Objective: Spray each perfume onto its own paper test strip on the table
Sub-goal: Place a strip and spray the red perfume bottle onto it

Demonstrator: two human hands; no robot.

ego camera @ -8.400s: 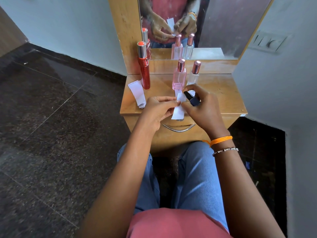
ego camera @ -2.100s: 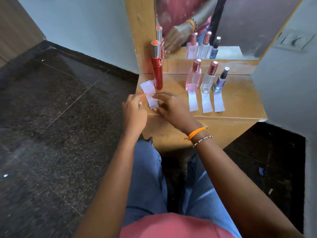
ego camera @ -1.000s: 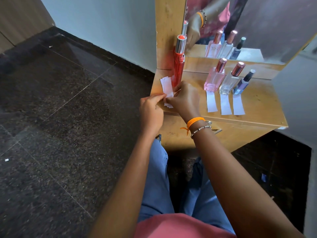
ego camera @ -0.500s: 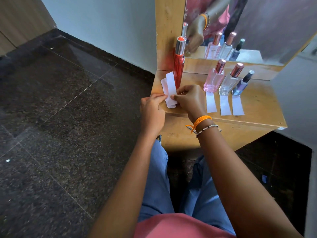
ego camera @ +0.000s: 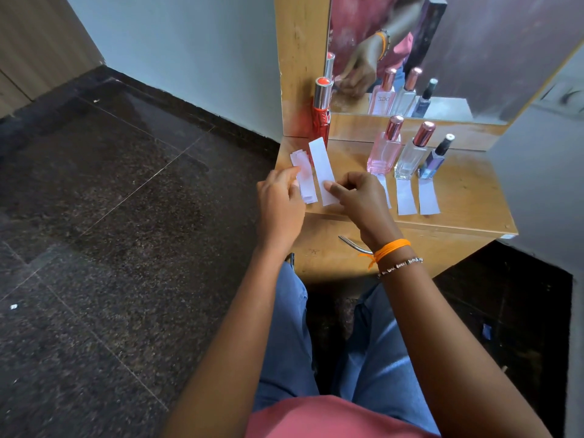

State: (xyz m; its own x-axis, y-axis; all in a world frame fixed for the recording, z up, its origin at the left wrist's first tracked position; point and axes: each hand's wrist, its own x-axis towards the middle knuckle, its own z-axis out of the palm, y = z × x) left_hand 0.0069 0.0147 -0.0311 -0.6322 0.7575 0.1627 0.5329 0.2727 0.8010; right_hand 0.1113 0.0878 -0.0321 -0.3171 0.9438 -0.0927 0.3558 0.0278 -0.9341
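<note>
My right hand (ego camera: 358,197) pinches one white paper strip (ego camera: 321,165) by its near end, lifted just right of the small stack of strips (ego camera: 304,178). My left hand (ego camera: 279,200) touches the stack's left edge at the table's left front corner. A tall red perfume bottle (ego camera: 321,112) stands behind the stack. To the right stand a pink bottle (ego camera: 384,147), a clear bottle (ego camera: 412,153) and a small dark blue bottle (ego camera: 434,159), each with a white strip in front: one (ego camera: 385,191) partly hidden by my right hand, a second (ego camera: 406,197) and a third (ego camera: 428,197).
The small wooden dressing table (ego camera: 467,197) has a mirror (ego camera: 458,42) behind it and a metal drawer handle (ego camera: 352,245) below its front edge. Dark stone floor (ego camera: 110,216) lies to the left. My knees in blue jeans sit under the table.
My right hand has drawn a single strip off the stack and moved it a little to the right. My left hand stays at the stack.
</note>
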